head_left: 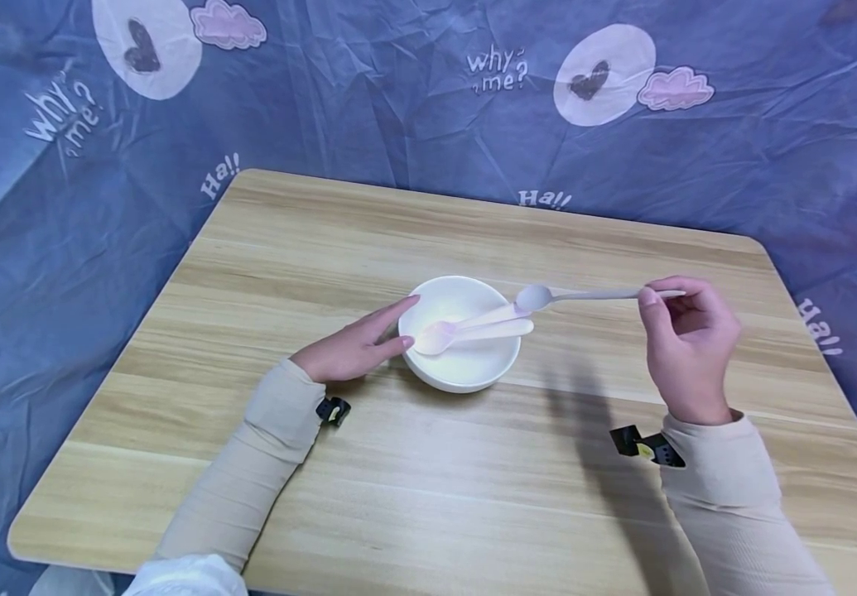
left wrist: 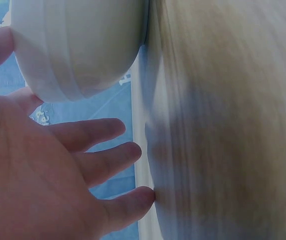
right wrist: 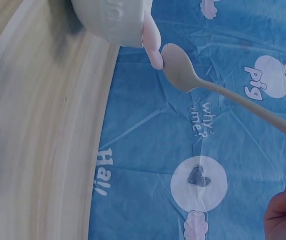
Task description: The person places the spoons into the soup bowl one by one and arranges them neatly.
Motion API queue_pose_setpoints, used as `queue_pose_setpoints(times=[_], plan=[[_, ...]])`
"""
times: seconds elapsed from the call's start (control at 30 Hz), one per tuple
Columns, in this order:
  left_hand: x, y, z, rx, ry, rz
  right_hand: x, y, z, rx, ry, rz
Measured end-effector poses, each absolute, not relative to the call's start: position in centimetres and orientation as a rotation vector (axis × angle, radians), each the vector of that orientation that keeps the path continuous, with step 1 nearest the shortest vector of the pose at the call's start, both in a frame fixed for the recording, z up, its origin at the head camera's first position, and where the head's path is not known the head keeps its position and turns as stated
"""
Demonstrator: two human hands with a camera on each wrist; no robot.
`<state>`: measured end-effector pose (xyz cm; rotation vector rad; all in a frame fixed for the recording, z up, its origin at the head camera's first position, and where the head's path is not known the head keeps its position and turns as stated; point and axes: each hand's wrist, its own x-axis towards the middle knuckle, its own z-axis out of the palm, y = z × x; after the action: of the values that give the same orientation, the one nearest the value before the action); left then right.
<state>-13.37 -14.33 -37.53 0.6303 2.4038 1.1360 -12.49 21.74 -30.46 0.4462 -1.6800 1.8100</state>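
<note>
A white bowl (head_left: 465,377) stands on the table with two pale spoons in it, their handles leaning out over its right rim. At the bowl's left side, my left hand (head_left: 349,348) touches the rim with thumb and index finger. Its other fingers (left wrist: 102,165) are spread below the bowl's outer wall in the left wrist view. My right hand (head_left: 696,348) pinches a light grey spoon (head_left: 584,295) near the end of its handle, raised to the bowl's right. This spoon's head overlaps one handle end (right wrist: 154,57) of the spoons in the bowl.
The wooden table (head_left: 413,505) has rounded corners. Behind it and at its sides hangs a blue printed cloth (head_left: 383,99). A dark shadow (head_left: 592,430) falls on the tabletop left of the right forearm.
</note>
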Motion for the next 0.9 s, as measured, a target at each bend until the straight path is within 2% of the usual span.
queue_pose_setpoints(times=[0.9], plan=[[-13.4,-14.3,-37.4,0.602,2.399,1.129,-11.6,20.0,-33.0,0.545,-1.792,1.878]])
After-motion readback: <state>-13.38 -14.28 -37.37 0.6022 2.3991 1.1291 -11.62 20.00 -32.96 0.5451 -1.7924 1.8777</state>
